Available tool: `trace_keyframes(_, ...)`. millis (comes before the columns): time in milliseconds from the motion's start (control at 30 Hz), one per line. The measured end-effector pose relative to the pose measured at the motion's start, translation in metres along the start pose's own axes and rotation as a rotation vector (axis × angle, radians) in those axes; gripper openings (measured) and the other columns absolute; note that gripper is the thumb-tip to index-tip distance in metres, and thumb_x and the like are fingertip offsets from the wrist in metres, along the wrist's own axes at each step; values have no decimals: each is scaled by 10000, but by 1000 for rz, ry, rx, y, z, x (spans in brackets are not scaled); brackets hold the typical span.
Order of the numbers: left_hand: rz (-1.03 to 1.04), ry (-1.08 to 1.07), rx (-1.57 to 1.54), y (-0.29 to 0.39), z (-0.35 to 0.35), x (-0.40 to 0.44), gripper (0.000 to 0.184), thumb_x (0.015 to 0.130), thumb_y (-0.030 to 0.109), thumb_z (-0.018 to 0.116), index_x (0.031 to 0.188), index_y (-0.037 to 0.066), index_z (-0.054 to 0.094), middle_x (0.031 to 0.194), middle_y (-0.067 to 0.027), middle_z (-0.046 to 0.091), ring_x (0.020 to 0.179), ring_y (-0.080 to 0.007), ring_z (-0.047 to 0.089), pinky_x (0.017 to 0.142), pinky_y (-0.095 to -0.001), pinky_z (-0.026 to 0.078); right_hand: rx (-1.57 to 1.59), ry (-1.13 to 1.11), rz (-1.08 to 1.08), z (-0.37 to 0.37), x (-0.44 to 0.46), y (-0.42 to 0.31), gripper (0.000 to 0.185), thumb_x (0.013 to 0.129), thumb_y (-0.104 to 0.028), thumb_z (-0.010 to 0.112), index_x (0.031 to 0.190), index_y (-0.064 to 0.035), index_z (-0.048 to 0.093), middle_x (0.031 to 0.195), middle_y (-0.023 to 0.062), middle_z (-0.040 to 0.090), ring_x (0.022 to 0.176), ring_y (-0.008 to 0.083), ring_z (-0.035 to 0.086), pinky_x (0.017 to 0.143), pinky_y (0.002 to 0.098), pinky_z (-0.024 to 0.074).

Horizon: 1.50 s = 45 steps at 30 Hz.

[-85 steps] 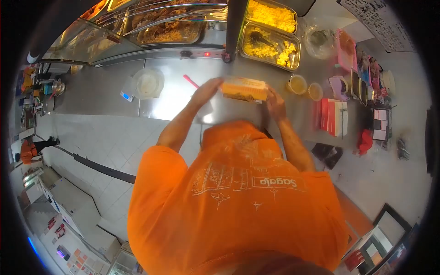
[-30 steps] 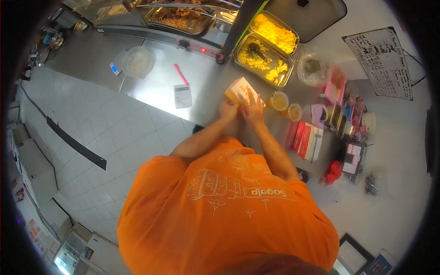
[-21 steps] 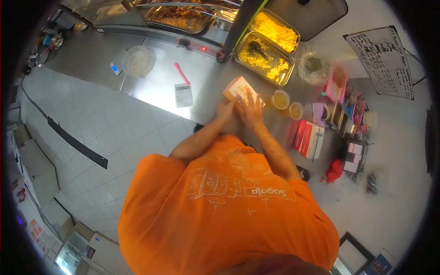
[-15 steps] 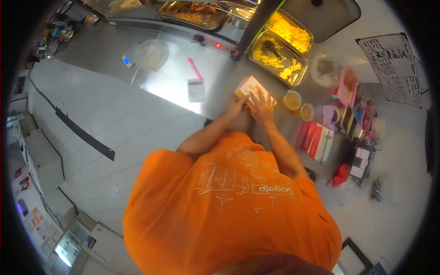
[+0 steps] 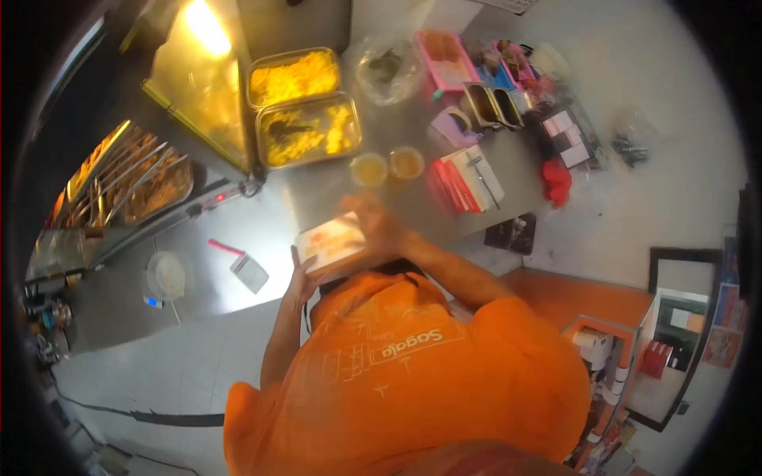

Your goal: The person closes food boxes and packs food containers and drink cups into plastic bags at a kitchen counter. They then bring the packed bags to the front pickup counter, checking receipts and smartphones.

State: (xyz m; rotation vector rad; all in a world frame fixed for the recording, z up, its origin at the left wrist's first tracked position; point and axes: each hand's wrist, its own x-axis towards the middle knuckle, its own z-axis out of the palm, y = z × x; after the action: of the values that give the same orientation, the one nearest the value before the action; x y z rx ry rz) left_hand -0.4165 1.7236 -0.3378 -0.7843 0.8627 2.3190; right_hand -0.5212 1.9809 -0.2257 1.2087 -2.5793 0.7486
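Observation:
A white takeaway food box (image 5: 332,243) with orange print sits at the counter edge, close against my orange shirt. My left hand (image 5: 303,276) grips its left end, with the thumb along the top and the fingers at the side. At the box's right end is my right hand (image 5: 376,228), smeared by motion, so its fingers do not show clearly. Just beyond that hand stand two clear cups, a left cup (image 5: 369,170) and a right cup (image 5: 406,163), both with yellowish contents. The inside of the box is hidden.
Metal trays of yellow food, a far tray (image 5: 294,77) and a near tray (image 5: 309,131), stand behind the cups. Red and white packs (image 5: 468,181) lie to the right. On the left are a paper slip (image 5: 249,274), a pink strip (image 5: 225,247) and a bowl on a scale (image 5: 166,274).
My view has swung to the right. My right hand has moved off the top of the box to its right end and is blurred. My left hand now holds the left end.

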Motion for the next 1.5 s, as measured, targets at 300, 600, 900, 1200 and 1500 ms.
trace_keyframes(300, 264, -6, -436, -19, 88, -4, 487, 946, 305, 583, 1324, 14, 487, 1284, -143, 568, 1184, -289, 552, 972, -364, 513, 80, 238, 930, -149, -153, 368, 238, 930, -196, 586, 1073, -41, 696, 949, 137, 703, 862, 289, 663, 783, 371, 508)
trace_keyframes(600, 510, -350, -815, -52, 268, 21, 363, 957, 219, 576, 1236, -9, 536, 1194, -121, 573, 1121, -241, 527, 986, -360, 476, 1136, -31, 1223, -136, -159, 438, 218, 861, -233, 693, 899, -19, 706, 821, 75, 681, 780, 181, 653, 661, 324, 497)
trace_keyframes(900, 776, -165, -521, -50, 363, 49, 339, 951, 234, 581, 1193, -1, 544, 1141, -146, 606, 1060, -279, 579, 972, -384, 487, 187, 74, 765, -97, -234, 451, 91, 888, -69, 631, 883, -4, 695, 783, 104, 682, 743, 197, 661, 682, 332, 520)
trace_keyframes(1200, 596, -309, -825, -36, 389, 28, 286, 986, 214, 486, 1178, 17, 563, 1184, -115, 605, 1121, -228, 577, 1004, -348, 490, 865, 314, 213, -235, -54, 185, 74, 895, -41, 609, 835, 3, 608, 720, 26, 524, 567, 132, 483, 517, 264, 389)
trace_keyframes(1500, 658, -315, -699, -19, 344, -36, 457, 945, 291, 570, 1325, 51, 487, 1357, -102, 519, 1245, -227, 495, 1089, -380, 404, 582, 136, 171, -224, 34, 52, 250, 800, -110, 771, 679, -4, 580, 567, 58, 545, 468, 126, 496, 454, 290, 363)
